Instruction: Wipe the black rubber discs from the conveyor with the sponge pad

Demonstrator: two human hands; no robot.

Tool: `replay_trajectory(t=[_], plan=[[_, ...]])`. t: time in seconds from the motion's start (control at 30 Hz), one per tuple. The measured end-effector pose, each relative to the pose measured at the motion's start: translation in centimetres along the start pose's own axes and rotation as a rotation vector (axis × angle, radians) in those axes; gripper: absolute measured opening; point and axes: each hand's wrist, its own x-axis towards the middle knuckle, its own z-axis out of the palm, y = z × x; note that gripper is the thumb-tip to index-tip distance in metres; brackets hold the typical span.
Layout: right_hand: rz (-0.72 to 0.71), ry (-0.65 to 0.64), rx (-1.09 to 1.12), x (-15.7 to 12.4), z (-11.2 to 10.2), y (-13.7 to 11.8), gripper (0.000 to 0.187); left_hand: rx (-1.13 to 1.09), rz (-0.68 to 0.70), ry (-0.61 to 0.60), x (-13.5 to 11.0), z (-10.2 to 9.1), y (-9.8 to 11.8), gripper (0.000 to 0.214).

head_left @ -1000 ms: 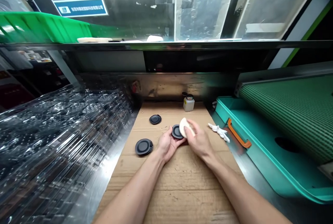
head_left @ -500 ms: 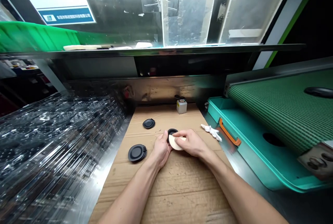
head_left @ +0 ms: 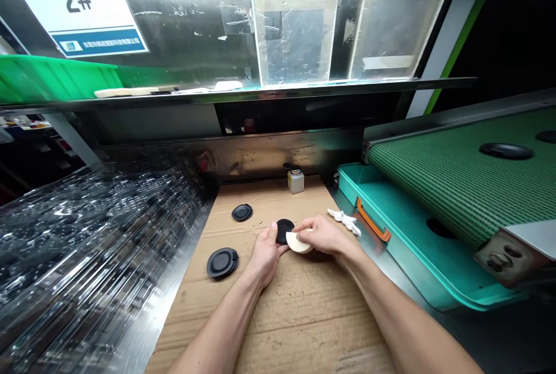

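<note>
Head view: the left hand (head_left: 264, 255) holds a black disc (head_left: 285, 229) just above or against the cardboard (head_left: 295, 316), thumb at its near left edge and fingers partly hidden beneath it. The right hand (head_left: 324, 236) pinches a round cream pad (head_left: 297, 244) between thumb and fingers; the pad overlaps the disc's near right side, though whether the two touch I cannot tell. The disc looks light and fairly stiff, perhaps plastic or firm rubber, with a smooth face that could slide if gripped loosely; it seems unlikely to break. Its rim is the best place to hold, with fingers supporting from below so the face is left open. The pad appears light and softer, likely to give under pressure, so a gentle pinch at the edge farther from the disc should serve. Left of the left hand lies a stack of dark discs (head_left: 222, 262), and beyond that hand, leftward, a smaller dark piece (head_left: 242, 212). A bottle (head_left: 296, 180) stands beyond both hands; a white cloth (head_left: 344, 221) lies just beyond the right hand, with a teal bin (head_left: 417, 272) farther right.
</note>
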Motion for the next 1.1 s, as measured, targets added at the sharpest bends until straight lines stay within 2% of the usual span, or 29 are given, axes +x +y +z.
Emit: replay_trajectory(t=[0.1,0.17,0.23,0.4,0.5,0.63,0.7,0.83,0.97,1.03,1.1], plan=[[0.031,-0.080,0.164,0.5,1.3,0.1,0.029,-0.045,0.020,-0.001,0.1,-0.1,-0.1,0.033],[0.020,-0.036,0.215,0.6,1.8,0.0,0.029,-0.075,0.025,-0.007,0.2,-0.3,0.0,0.032],[0.015,-0.015,0.223,0.7,1.6,0.1,0.027,-0.082,0.004,0.006,0.2,-0.4,0.1,0.029],[0.033,-0.099,0.192,0.8,0.7,0.7,0.024,-0.066,-0.024,0.025,0.1,-0.2,0.2,0.025],[-0.057,-0.039,0.175,1.2,1.5,0.9,0.028,-0.094,-0.026,0.022,0.3,-0.4,0.2,0.023],[-0.275,0.311,-0.042,1.5,2.9,0.9,0.032,-0.165,-0.060,0.085,0.7,-0.8,0.3,0.022],[-0.299,0.400,-0.201,1.3,3.5,0.9,0.035,-0.174,-0.062,0.096,0.9,-0.9,0.3,0.023],[-0.307,0.420,-0.477,1.2,4.7,0.6,0.040,-0.150,-0.035,0.079,0.8,-0.8,0.1,0.021],[-0.263,0.473,-0.773,1.3,5.4,0.1,0.045,-0.169,-0.015,0.112,0.7,-0.9,0.0,0.021],[-0.257,0.477,-0.825,1.2,5.5,0.1,0.046,-0.175,-0.019,0.132,0.8,-0.9,-0.1,0.022],[-0.313,0.439,-0.810,1.0,5.5,0.4,0.045,-0.170,0.000,0.141,1.0,-0.9,-0.2,0.022]])
